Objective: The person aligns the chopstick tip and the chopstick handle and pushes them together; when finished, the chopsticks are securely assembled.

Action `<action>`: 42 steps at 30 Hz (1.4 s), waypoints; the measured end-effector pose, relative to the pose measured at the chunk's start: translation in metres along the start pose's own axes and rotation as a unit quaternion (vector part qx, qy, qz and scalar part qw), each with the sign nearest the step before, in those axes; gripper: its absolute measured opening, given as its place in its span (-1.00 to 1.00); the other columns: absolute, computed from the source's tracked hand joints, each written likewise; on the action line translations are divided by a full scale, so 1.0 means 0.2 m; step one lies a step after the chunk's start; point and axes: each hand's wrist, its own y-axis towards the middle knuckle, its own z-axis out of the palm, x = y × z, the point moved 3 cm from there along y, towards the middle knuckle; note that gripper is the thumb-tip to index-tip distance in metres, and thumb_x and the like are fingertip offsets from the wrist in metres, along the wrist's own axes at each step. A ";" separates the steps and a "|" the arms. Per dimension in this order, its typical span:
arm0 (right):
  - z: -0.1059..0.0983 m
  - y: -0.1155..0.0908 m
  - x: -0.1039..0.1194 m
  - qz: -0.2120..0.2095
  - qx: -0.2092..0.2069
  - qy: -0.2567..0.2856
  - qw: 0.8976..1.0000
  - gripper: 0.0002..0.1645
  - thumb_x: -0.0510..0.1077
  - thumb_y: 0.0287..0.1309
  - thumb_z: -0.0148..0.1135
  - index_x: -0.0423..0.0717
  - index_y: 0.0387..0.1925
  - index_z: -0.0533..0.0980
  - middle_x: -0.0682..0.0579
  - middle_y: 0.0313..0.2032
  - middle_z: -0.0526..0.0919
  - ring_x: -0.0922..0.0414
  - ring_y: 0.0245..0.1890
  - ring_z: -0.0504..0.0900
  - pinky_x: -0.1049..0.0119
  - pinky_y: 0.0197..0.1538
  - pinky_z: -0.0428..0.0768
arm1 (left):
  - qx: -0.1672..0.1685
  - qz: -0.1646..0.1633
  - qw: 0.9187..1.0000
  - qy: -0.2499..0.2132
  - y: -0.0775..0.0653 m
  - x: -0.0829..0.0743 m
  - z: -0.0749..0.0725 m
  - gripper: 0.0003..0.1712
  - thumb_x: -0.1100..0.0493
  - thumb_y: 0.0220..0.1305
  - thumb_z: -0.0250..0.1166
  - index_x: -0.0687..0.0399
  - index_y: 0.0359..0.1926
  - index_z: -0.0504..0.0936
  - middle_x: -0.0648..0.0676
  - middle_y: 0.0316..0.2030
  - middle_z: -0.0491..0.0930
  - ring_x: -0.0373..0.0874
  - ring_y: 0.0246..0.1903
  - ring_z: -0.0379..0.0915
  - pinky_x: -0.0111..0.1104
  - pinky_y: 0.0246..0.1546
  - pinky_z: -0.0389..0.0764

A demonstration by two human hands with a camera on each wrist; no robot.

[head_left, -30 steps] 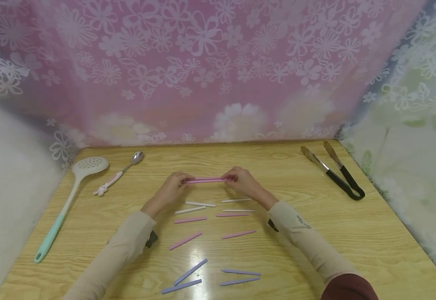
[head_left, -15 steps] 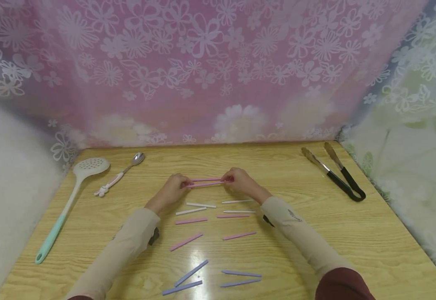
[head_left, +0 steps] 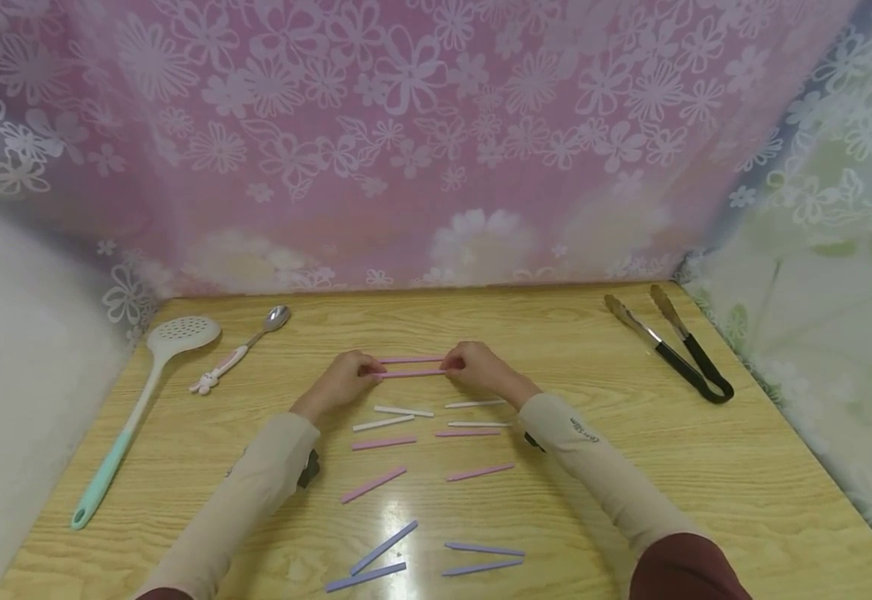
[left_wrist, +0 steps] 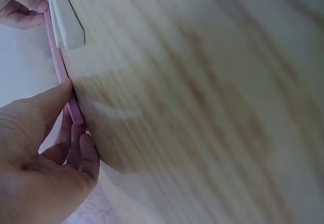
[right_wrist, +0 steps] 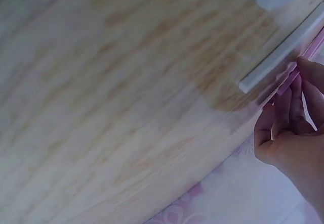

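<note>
In the head view, two slim pink sticks, a far one (head_left: 412,360) and a near one (head_left: 412,374), lie side by side with a narrow gap. My left hand (head_left: 346,379) pinches the near stick's left end, while my right hand (head_left: 479,367) pinches its right end. Fingers of both hands also reach the far stick's ends, partly hiding them. Thumb and fingers grip a pink stick (left_wrist: 56,52) in the left wrist view. The right wrist view has a pink stick (right_wrist: 289,82) between thumb and fingers, beside a white stick (right_wrist: 281,49).
Closer to me lie several white sticks (head_left: 403,411), pink sticks (head_left: 373,485) and purple sticks (head_left: 365,577), in left and right groups. A slotted skimmer (head_left: 152,375) and a spoon (head_left: 233,358) rest at left. Black-handled tongs (head_left: 679,362) lie at right. A flowered cloth (head_left: 436,167) hangs behind.
The two held pink sticks, close together a second ago, are now spread apart and nearly parallel, the near one shifted toward me. Both hands stay at the sticks' ends.
</note>
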 end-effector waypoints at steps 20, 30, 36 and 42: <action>-0.05 -0.07 0.03 0.021 -0.015 0.031 0.999 -0.79 -0.18 0.21 0.25 -0.23 -0.18 0.63 -0.04 -0.27 0.63 0.10 -0.27 0.53 0.25 -0.16 0.56 | -0.021 0.012 0.999 -0.021 -0.05 -0.05 0.00 -0.83 0.30 0.27 0.23 0.30 -0.16 0.64 0.18 -0.24 0.60 0.01 -0.20 0.47 -0.16 -0.09 0.53; -0.05 -0.22 0.02 0.043 0.076 0.047 0.995 -0.70 -0.16 0.12 0.34 -0.21 -0.11 0.59 0.04 -0.34 0.57 0.18 -0.31 0.47 0.31 -0.21 0.52 | 0.088 0.018 0.993 -0.074 -0.13 -0.07 0.06 -0.76 0.17 0.32 0.21 0.18 -0.06 0.62 0.05 -0.16 0.61 -0.13 -0.16 0.48 -0.29 -0.08 0.55; -0.02 -0.26 0.00 0.045 0.090 0.041 0.994 -0.84 -0.24 0.11 0.32 -0.19 -0.24 0.59 0.09 -0.46 0.46 0.21 -0.42 0.37 0.39 -0.35 0.41 | 0.105 0.039 0.992 -0.063 -0.15 -0.08 0.07 -0.79 0.20 0.30 0.23 0.18 -0.09 0.64 0.07 -0.12 0.61 -0.06 -0.08 0.49 -0.22 -0.01 0.55; -0.02 -0.27 0.00 0.027 0.081 0.049 0.995 -0.96 -0.27 0.14 0.27 -0.19 -0.36 0.59 0.10 -0.52 0.52 0.25 -0.50 0.39 0.44 -0.41 0.41 | 0.113 0.063 0.991 -0.025 -0.16 -0.11 0.07 -0.79 0.21 0.28 0.25 0.21 -0.12 0.66 0.08 -0.14 0.61 -0.08 -0.13 0.48 -0.28 -0.09 0.56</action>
